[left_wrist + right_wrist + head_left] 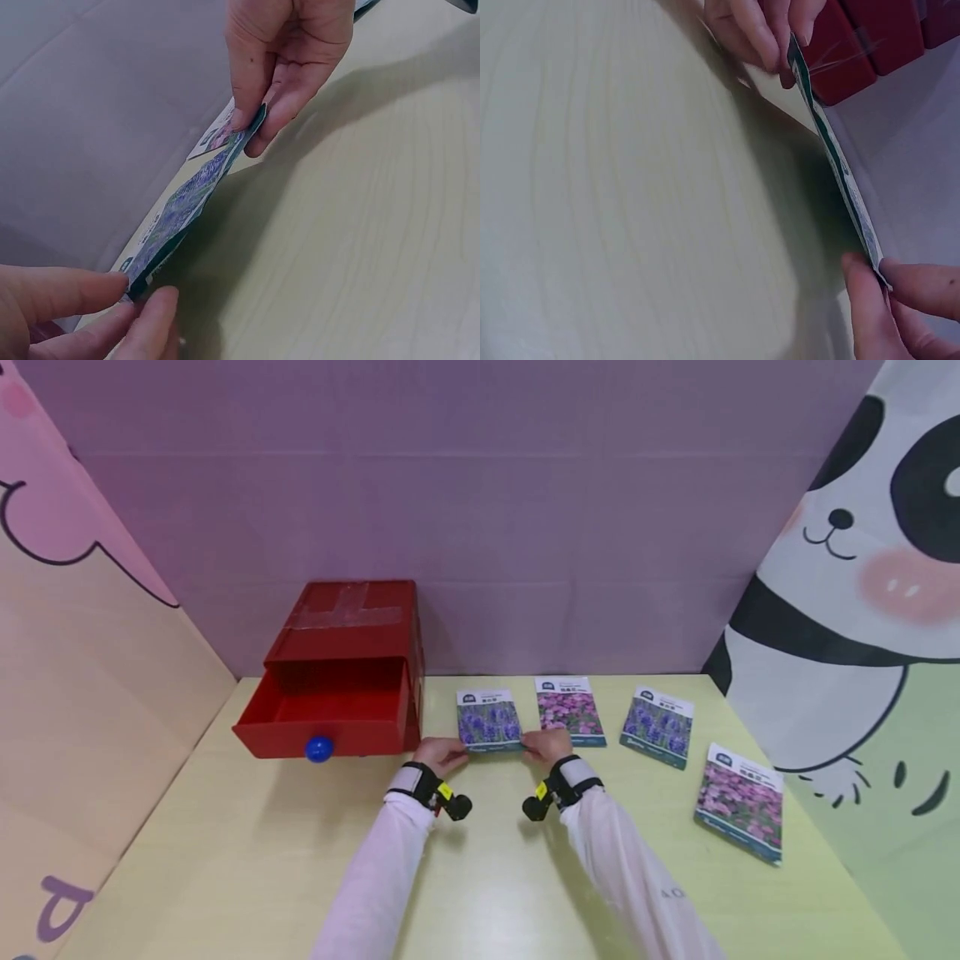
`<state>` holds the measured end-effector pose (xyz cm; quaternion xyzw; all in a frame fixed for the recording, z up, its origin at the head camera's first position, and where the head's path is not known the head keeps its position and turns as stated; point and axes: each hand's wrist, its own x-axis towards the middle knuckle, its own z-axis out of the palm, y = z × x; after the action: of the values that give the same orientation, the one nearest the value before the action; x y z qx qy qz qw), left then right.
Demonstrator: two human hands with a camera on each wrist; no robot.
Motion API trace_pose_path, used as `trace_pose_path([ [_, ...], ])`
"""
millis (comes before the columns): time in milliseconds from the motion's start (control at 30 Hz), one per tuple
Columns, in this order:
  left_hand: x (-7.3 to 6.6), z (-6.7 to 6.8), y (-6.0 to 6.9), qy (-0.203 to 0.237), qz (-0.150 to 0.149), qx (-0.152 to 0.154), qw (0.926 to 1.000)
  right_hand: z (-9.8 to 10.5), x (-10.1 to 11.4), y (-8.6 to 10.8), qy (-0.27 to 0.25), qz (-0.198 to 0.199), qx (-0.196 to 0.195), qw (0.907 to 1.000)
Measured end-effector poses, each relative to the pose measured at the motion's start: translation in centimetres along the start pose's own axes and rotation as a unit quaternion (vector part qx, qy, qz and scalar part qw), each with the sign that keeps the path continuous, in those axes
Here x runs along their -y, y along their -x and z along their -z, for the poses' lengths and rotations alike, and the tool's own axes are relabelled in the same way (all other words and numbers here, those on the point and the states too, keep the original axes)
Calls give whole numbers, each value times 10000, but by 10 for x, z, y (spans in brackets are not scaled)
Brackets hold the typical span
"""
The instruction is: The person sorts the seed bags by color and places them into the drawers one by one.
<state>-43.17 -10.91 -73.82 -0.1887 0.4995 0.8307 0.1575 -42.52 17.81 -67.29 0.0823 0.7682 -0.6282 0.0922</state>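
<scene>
Both hands hold one purple-flower packet (489, 722) by its two near corners, just right of the red box. My left hand (441, 755) pinches the left corner, my right hand (547, 747) the right corner. In the left wrist view the packet (187, 204) is tilted, its near edge raised off the table, with the left hand (82, 319) at its lower end and the right hand (289, 64) at its upper end. The right wrist view shows the packet (838, 169) nearly edge-on between the left hand (761, 30) and the right hand (900, 307).
A red box (348, 618) stands at the back left, its drawer (322, 737) pulled out, with a blue knob (319, 748). To the right lie a pink-flower packet (570, 710), another purple-flower packet (657, 727) and another pink-flower packet (741, 803). A purple cloth (480, 518) hangs behind.
</scene>
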Motion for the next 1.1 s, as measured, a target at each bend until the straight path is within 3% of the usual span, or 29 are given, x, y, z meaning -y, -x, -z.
trace_pose_path([
  [33, 1, 1, -4, 141, 42, 20, 9999, 0, 0, 1, -94, -75, 40, 9999],
  [100, 7, 7, -16, 305, -27, 166, 9994, -4, 16, 18, -1197, -762, -120, 9898],
  [133, 13, 12, -29, 344, -48, 209, 9992, -6, 28, 31, -1381, -717, -14, 9878],
  [200, 23, 20, -52, 365, -43, 213, 9991, -6, 40, 45, -1448, -820, 162, 9859],
  [333, 26, 23, -60, 484, -32, 305, 9984, -3, 56, 61, -1656, -792, 641, 9809],
  [367, 25, 22, -58, 497, -20, 309, 9983, -3, 63, 68, -1563, -924, 594, 9816],
  [433, 14, 13, -36, 519, 4, 302, 9982, -2, 82, 88, -1540, -950, 652, 9813],
  [567, -19, -19, 36, 370, -25, 182, 9991, 1, 90, 96, -1693, -943, 794, 9778],
  [633, -35, -37, 75, 290, -149, 242, 9992, 5, 81, 87, -1887, -871, 901, 9740],
  [667, -43, -46, 93, 264, -194, 254, 9991, 7, 69, 72, -1970, -837, 908, 9726],
  [767, -58, -61, 125, 274, -317, 419, 9982, 11, 60, 60, -2105, -813, 819, 9708],
  [833, -62, -65, 127, 318, -258, 401, 9984, 14, 56, 54, -2226, -645, 938, 9682],
  [933, -59, -60, 107, 445, -197, 548, 9973, 17, 75, 72, -2420, -434, 1078, 9633],
  [1033, -54, -53, 84, 632, -183, 771, 9948, 16, 124, 119, -2428, -406, 965, 9644],
  [1100, -55, -53, 82, 723, -214, 885, 9932, 13, 162, 158, -2275, -457, 754, 9698],
])
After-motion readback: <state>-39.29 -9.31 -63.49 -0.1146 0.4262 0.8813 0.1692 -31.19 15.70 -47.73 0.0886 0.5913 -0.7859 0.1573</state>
